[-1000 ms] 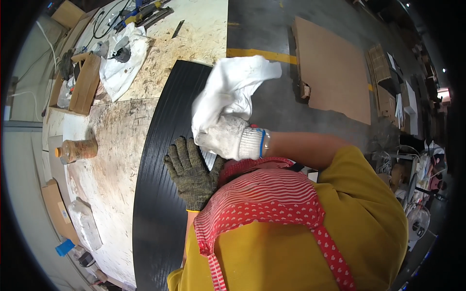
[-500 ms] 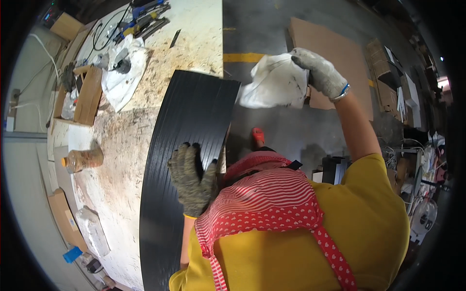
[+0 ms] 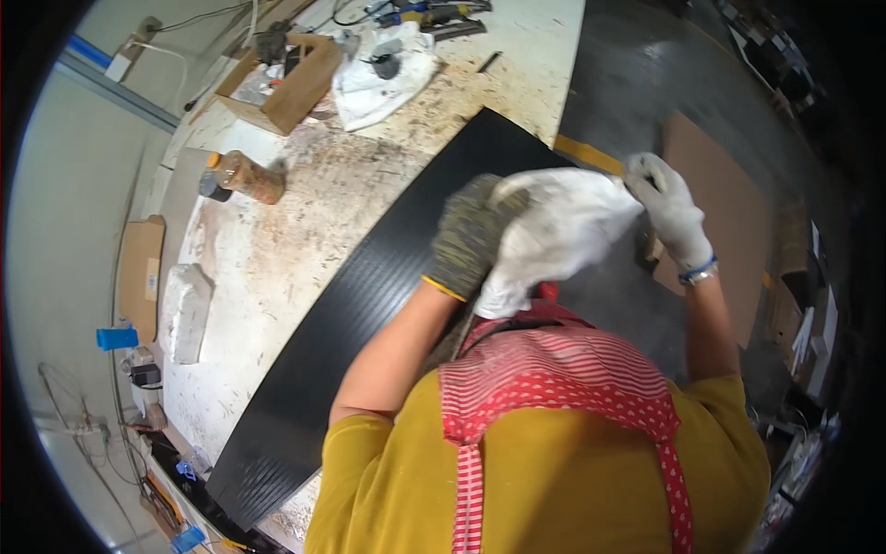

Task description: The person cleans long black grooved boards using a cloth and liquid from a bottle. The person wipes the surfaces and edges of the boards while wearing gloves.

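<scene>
A white cloth [image 3: 577,217] is stretched between my two gloved hands, hanging over the edge of the black ribbed panel and my apron. My left hand [image 3: 472,226], in a camouflage-patterned glove with a yellow cuff, is closed on the cloth's left side. The upper right corner of the cloth is pinched by my right hand [image 3: 666,208], which wears a pale grey glove. Beneath my left arm lies the long black panel [image 3: 355,319], slanting across the table; its surface shows fine parallel lines and shine.
The stained white table [image 3: 305,226] holds a bottle with an orange cap [image 3: 247,177], a dark jar [image 3: 214,187], an open cardboard box [image 3: 293,92], another white cloth [image 3: 383,88], tools [image 3: 443,17] and a clear plastic container [image 3: 188,309]. Flat brown cardboard [image 3: 715,222] lies on the floor at right.
My left hand has lifted off the black panel and gripped the cloth. My right hand keeps its hold. The view has turned, so the table and panel now appear slanted.
</scene>
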Available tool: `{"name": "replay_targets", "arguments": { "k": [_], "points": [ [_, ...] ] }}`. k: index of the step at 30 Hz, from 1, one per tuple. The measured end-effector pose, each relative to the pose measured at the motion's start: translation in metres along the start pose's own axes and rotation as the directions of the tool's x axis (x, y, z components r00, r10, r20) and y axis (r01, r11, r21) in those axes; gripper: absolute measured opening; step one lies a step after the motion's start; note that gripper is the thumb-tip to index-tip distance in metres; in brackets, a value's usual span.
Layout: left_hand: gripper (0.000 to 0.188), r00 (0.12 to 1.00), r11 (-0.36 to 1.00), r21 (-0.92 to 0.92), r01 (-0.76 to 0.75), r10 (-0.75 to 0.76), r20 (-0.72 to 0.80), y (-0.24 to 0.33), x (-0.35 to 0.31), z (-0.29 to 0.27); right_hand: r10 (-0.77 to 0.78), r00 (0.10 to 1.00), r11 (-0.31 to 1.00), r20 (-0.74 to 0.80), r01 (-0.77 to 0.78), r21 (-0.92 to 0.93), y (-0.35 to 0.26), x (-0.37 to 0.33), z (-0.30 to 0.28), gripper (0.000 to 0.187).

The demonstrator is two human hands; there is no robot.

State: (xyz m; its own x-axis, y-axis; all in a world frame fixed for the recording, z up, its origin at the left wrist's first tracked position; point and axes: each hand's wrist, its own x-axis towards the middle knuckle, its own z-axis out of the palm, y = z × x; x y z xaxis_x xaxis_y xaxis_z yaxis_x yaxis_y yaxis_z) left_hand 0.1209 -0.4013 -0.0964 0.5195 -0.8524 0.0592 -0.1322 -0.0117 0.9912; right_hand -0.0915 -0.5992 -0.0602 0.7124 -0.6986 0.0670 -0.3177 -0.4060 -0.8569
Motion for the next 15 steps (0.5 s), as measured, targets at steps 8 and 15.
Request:
{"name": "replay_targets", "arguments": {
  "k": [8, 15],
  "points": [
    [0.025, 0.976, 0.648, -0.741, 0.178, -0.214, 0.048, 0.025, -0.003, -0.021, -0.62, 0.773, 0.726, 0.136, 0.499, 0.473, 0.011, 0.01, 0.111, 0.059],
    [0.024, 0.966, 0.855, -0.494, 0.159, -0.239, -0.102, -0.011, -0.015, -0.085, 0.049, 0.719, 0.526, 0.693, -0.609, 0.594, -0.053, -0.006, 0.114, 0.058]
  ]
}}
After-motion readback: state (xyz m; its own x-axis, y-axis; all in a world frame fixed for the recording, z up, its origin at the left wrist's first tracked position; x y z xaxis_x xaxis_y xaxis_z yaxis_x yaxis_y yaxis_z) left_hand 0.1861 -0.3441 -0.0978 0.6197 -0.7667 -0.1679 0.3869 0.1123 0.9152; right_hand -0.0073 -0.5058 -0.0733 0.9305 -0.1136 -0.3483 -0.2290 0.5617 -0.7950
